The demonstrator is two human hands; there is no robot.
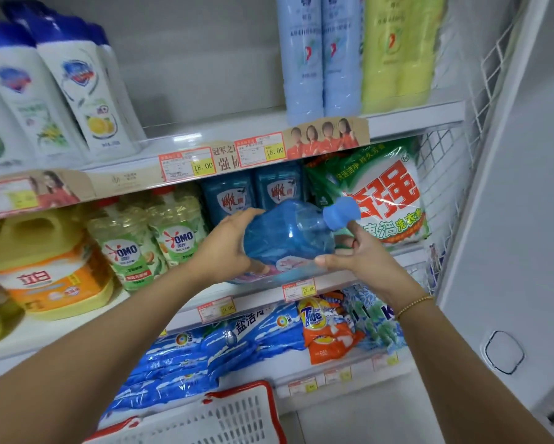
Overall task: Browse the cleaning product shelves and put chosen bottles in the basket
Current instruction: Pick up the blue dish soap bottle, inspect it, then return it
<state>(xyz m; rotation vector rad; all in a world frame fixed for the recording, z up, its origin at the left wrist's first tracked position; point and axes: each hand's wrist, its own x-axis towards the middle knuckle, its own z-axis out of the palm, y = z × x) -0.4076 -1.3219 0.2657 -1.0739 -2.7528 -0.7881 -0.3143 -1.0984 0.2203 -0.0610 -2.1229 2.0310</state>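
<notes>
Head view: left hand (227,243) and right hand (360,262) around tilted blue bottle (288,235).

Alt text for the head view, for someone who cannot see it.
Two hands hold a blue bottle tipped on its side, cap to the right, before stocked shop shelves: the left hand grips its base, the right hand its neck end. A white basket with a red rim sits below.

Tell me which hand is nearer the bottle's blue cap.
Right. The right hand is just under the cap, at the neck; the left hand holds the base of the bottle.
</notes>
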